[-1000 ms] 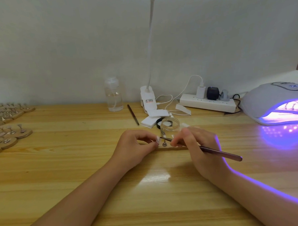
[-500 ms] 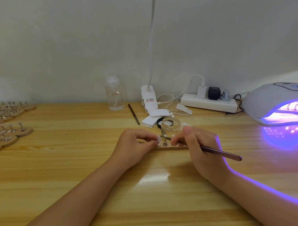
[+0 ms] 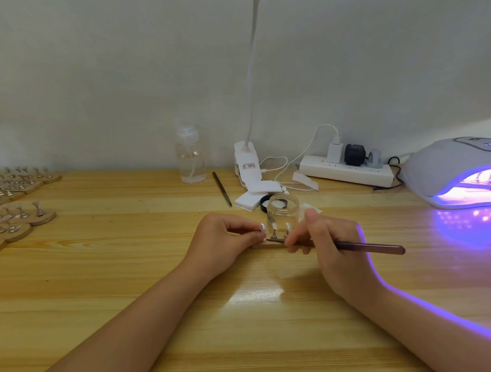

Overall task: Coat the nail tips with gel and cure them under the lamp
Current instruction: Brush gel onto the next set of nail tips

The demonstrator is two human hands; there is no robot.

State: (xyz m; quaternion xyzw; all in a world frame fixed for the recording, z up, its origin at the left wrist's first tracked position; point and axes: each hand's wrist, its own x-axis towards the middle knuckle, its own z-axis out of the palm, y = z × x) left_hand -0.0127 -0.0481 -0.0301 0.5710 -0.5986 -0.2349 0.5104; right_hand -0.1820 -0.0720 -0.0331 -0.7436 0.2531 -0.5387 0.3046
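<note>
Nail tips: small pale tips (image 3: 274, 227) stand upright on metal stems, between the fingertips of the two hands and just in front of the jar; each tip's long axis runs roughly vertical, free end up.
Wooden stand: a low strip (image 3: 269, 245) lying left to right under the fingers; it carries the stems, probably so the tips can be coated without being touched.
Brush: slim dark handle (image 3: 368, 247), long axis near horizontal, bristle end pointing left toward the tips, butt end pointing right, out past the wrist.
Right hand: fingers (image 3: 325, 238) curled in a pen grip on the brush near its working end, likely for fine control.
Left hand: thumb and forefinger (image 3: 227, 237) pinched at the stand's left end, apparently steadying it; the exact contact is hidden.
Glass jar: open (image 3: 283, 211), just beyond the fingertips, within dipping reach.
Curing lamp: lit violet (image 3: 449, 171), well to the right of the right hand; a stand appears to sit inside.
Spare stands: a group (image 3: 18, 221) well left of the left hand.
</note>
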